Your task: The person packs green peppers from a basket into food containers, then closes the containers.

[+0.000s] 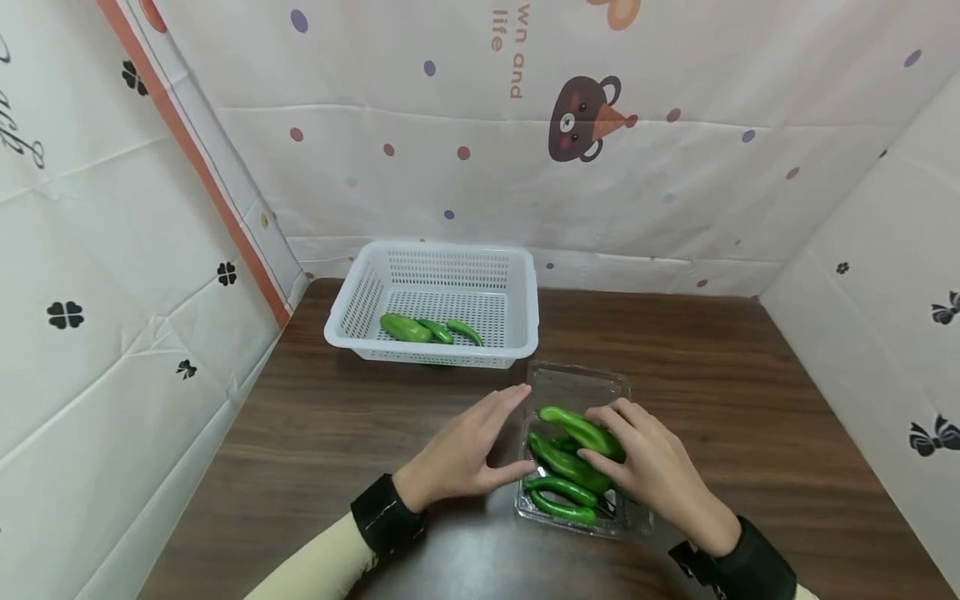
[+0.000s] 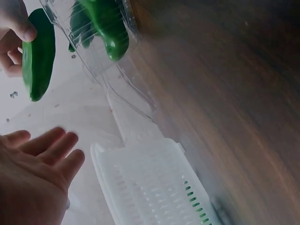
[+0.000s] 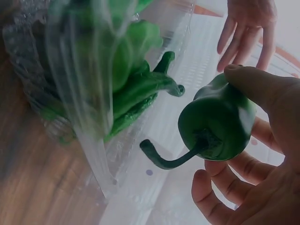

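Head view, lower centre: glossy green pepper (image 1: 583, 431) held in right hand (image 1: 660, 471) grip, above clear plastic tray (image 1: 573, 385) on wooden tabletop (image 1: 315, 425). Left hand (image 1: 465, 454) flat, fingers released, beside tray.

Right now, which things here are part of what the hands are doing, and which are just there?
In use:
right hand holding a green pepper
left hand, open
clear tray of peppers
white basket with three peppers

Just there:
wooden table
printed backdrop
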`<state>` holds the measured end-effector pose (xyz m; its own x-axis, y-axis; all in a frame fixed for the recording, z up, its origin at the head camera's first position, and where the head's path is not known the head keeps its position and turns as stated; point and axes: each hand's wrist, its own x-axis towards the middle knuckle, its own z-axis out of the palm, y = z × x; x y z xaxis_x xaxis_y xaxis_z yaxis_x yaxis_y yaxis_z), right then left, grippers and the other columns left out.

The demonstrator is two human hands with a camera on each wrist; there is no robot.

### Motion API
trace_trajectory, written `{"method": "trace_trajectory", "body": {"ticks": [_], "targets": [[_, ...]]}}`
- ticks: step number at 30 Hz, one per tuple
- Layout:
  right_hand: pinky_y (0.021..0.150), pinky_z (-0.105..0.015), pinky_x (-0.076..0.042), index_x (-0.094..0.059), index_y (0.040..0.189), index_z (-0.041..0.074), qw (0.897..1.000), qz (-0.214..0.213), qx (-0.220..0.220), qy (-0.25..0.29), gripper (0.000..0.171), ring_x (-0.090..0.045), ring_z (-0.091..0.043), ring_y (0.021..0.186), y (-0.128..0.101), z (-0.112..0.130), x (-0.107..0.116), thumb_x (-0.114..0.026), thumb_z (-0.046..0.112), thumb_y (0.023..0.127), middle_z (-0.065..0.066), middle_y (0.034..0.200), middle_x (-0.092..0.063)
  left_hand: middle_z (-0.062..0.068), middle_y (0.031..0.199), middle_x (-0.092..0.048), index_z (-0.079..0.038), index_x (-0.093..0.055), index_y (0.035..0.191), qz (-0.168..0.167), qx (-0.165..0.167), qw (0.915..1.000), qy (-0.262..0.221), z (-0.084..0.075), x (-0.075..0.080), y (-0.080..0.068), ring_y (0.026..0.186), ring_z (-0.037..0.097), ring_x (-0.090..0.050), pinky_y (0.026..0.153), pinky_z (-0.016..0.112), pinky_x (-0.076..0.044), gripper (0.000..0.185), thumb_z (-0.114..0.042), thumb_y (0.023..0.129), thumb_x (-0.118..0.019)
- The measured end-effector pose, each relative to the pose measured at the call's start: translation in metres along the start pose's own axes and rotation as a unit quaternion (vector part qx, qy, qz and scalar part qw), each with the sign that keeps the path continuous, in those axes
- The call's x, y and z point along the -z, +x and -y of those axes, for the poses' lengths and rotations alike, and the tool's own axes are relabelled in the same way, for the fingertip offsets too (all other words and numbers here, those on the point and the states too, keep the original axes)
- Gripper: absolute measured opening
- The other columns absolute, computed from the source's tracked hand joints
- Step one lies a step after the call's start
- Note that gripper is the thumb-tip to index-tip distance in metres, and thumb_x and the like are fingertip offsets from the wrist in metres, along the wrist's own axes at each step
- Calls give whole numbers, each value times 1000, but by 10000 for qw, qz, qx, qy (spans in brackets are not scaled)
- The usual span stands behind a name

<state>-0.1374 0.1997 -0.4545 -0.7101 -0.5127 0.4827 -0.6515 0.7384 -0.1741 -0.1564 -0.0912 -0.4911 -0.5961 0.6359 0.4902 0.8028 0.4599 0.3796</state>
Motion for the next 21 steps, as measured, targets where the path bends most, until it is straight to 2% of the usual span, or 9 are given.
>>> {"method": "trace_trajectory", "body": {"ticks": [5, 8, 15, 21], "targets": [[58, -23, -41, -70, 114, 14, 9999, 91, 46, -9, 52, -50, -6, 74, -5, 6, -3, -95, 27, 70, 2, 98, -61, 11, 159, -42, -8, -20, 163, 346, 14, 9993, -127, -1, -3, -3, 144, 20, -44, 117, 35, -38, 95, -56, 95, -67], [58, -22, -41, -71, 113, 15, 9998, 165, 139, -33, 51, -49, -6, 74, -7, 11, -7, -95, 29, 70, 3, 97, -61, 10, 159, -42, -8, -21, 163, 486, 7, 9987, -134, -2, -5, -5, 144, 20, -44, 117, 34, -38, 96, -57, 94, -66], [58, -22, -41, -71, 111, 16, 9991, 356, 227, -81, 51, -48, -5, 72, -13, 18, -15, -96, 31, 70, 2, 98, -62, 8, 157, -45, -17, -16, 165, 755, 97, 9965, -335, -6, -9, -9, 141, 17, -46, 113, 33, -42, 101, -64, 91, -66], [60, -25, -44, -72, 111, 15, 9984, 465, 286, -171, 52, -50, -6, 75, -19, 20, -20, -96, 34, 69, 1, 100, -63, 8, 157, -43, -12, -21, 164, 884, 54, 9958, -222, -8, -12, -12, 141, 18, -46, 115, 36, -40, 105, -68, 88, -68]]}}
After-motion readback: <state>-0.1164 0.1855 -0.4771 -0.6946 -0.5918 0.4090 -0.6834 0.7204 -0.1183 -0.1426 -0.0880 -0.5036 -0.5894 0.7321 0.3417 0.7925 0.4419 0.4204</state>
